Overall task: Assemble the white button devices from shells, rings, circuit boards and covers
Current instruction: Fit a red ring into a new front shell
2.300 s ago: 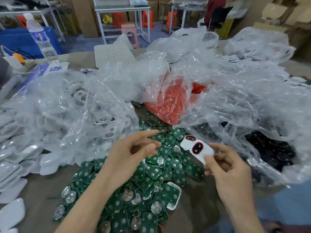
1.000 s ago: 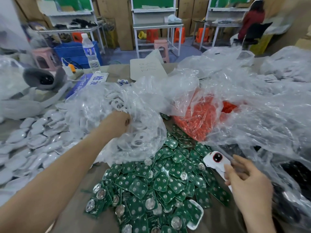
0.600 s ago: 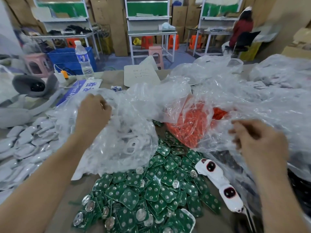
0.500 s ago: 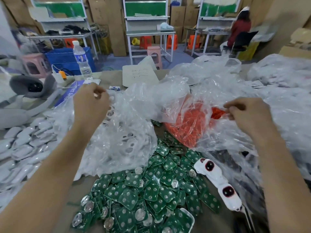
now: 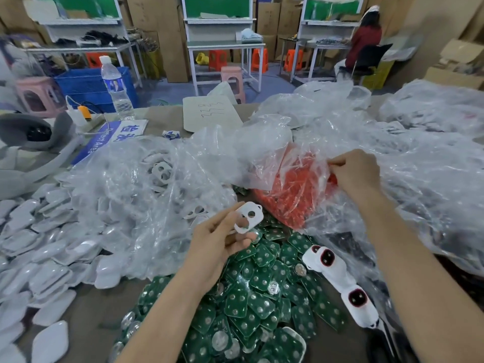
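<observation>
While the scene is given by the head view alone, both hands are plainly seen in it. A white shell (image 5: 248, 217) with two round holes is pinched at the fingertips of the left hand (image 5: 220, 244), above the near edge of the pile of green circuit boards (image 5: 262, 299); its long axis is tilted up and to the right. The clear film of the bag of orange rings (image 5: 285, 197) is pinched by the curled fingers of the right hand (image 5: 357, 172); whether a ring is already held cannot be told. The rings lie right of and beyond the shell, so the right hand is judged the nearer for fetching one. Open air is left between the hands, while crumpled bags crowd both sides. Two white button devices (image 5: 326, 258) lie on the surface (image 5: 94, 307) below the right forearm.
</observation>
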Motion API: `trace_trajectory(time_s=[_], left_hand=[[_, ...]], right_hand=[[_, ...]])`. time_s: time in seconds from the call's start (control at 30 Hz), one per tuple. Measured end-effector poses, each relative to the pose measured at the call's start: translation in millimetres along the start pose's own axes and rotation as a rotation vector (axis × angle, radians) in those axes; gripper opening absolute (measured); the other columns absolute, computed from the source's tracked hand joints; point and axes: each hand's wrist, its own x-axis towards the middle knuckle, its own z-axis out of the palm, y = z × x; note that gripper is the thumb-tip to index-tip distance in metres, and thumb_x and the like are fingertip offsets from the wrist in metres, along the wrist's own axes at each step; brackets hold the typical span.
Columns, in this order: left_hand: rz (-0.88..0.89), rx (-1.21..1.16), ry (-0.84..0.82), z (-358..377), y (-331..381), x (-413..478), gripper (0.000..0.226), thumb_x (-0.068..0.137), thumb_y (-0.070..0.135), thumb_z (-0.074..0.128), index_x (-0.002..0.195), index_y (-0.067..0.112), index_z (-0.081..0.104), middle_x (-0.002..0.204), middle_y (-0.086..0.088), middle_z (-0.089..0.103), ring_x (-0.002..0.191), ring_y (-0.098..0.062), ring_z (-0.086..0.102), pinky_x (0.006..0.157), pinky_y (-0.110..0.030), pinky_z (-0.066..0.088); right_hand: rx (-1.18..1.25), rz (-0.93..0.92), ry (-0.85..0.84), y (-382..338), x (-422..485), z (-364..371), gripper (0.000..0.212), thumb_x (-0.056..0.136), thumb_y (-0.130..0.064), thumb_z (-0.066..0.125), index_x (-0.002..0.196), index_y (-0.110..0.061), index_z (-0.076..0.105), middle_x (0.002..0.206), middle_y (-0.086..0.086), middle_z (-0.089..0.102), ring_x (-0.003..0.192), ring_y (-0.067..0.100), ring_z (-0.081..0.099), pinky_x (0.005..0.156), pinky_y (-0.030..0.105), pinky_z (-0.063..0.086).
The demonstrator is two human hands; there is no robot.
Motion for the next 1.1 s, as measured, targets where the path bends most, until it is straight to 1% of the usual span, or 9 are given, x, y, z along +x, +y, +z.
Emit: trace_trajectory(time_s=[0.1,0.17,0.37,0.6,0.73,0.8,0.87,1.0,1.1], left_hand=[[-0.052,-0.151,-0.033,-5.1,2.8,-0.1,0.03,0.086,0.026,0.057,0.107,0.014,0.075,0.105,-0.017,0.073,0.072,-0.021,0.073,0.059,-0.023,0.058],[-0.055,-0.188,-0.053,-7.1,2.3,0.1,0.031,0.085,0.026,0.058,0.108,0.016,0.076,0.108,-0.02,0.071,0.074,-0.022,0.073,0.06,-0.024,0.059],[-0.045,-0.261,-0.065,-11.2,-0.3,3.1,0.03,0.08,0.018,0.061,0.105,0.018,0.077,0.112,-0.016,0.072,0.079,-0.022,0.074,0.063,-0.025,0.059],[0.014,-0.083,-0.161,-14.2,-3.2,2.5,0.032,0.077,0.027,0.065,0.106,0.017,0.076,0.103,-0.01,0.073,0.075,-0.016,0.067,0.071,-0.025,0.057],[0.005,-0.103,-0.167,-13.9,-4.5,2.4,0.03,0.078,0.02,0.063,0.104,0.016,0.076,0.103,-0.011,0.073,0.075,-0.017,0.068,0.07,-0.025,0.058],[-0.004,-0.143,-0.14,-12.6,-3.5,2.3,0.029,0.076,0.017,0.063,0.102,0.018,0.078,0.099,-0.009,0.075,0.073,-0.017,0.069,0.068,-0.025,0.058],[-0.017,-0.182,-0.113,-11.2,-1.5,1.6,0.028,0.078,0.017,0.061,0.101,0.018,0.078,0.099,-0.01,0.075,0.075,-0.018,0.071,0.066,-0.024,0.058],[-0.031,-0.26,-0.1,-10.0,0.3,0.4,0.027,0.082,0.018,0.059,0.102,0.014,0.078,0.108,-0.013,0.074,0.085,-0.024,0.074,0.065,-0.024,0.059],[-0.04,-0.286,-0.1,-10.0,-0.8,0.7,0.027,0.082,0.015,0.06,0.103,0.012,0.077,0.112,-0.015,0.072,0.089,-0.029,0.073,0.065,-0.024,0.059]], right_hand=[[0.183,-0.034,0.164,-8.8,-10.1,-0.4,0.017,0.088,-0.003,0.064,0.101,-0.006,0.075,0.098,0.01,0.074,0.062,0.006,0.061,0.064,-0.002,0.041],[0.213,-0.043,0.205,-12.5,-14.8,0.8,0.017,0.087,-0.003,0.066,0.1,-0.005,0.075,0.099,0.01,0.074,0.076,0.015,0.067,0.083,0.015,0.048],[0.153,0.055,0.164,-1.5,-16.7,7.3,0.018,0.088,-0.005,0.065,0.103,-0.007,0.074,0.103,0.01,0.073,0.084,0.013,0.063,0.08,0.014,0.04],[0.235,0.133,0.197,2.7,-15.0,7.9,0.018,0.091,-0.009,0.063,0.105,-0.006,0.074,0.101,0.011,0.074,0.092,0.022,0.067,0.08,0.023,0.046],[0.307,0.154,0.209,6.8,-10.0,5.3,0.017,0.089,-0.003,0.063,0.102,-0.004,0.074,0.099,0.011,0.074,0.086,0.017,0.068,0.082,0.015,0.047],[0.394,0.186,0.199,8.4,-9.3,2.7,0.016,0.088,0.0,0.063,0.099,-0.004,0.075,0.092,0.012,0.073,0.06,0.004,0.066,0.065,0.005,0.047],[0.523,0.2,0.208,6.0,-12.8,-2.0,0.018,0.087,0.002,0.064,0.096,-0.009,0.075,0.087,0.011,0.073,0.047,-0.001,0.063,0.06,0.009,0.051],[0.76,0.162,0.223,-19.0,-41.3,-17.0,0.024,0.085,0.002,0.067,0.087,-0.02,0.074,0.079,0.001,0.073,0.06,0.005,0.07,0.059,0.011,0.052],[0.918,0.153,0.009,-46.7,-80.2,-11.3,0.022,0.084,-0.003,0.068,0.087,-0.024,0.075,0.08,-0.009,0.074,0.069,0.013,0.07,0.065,0.022,0.059]])
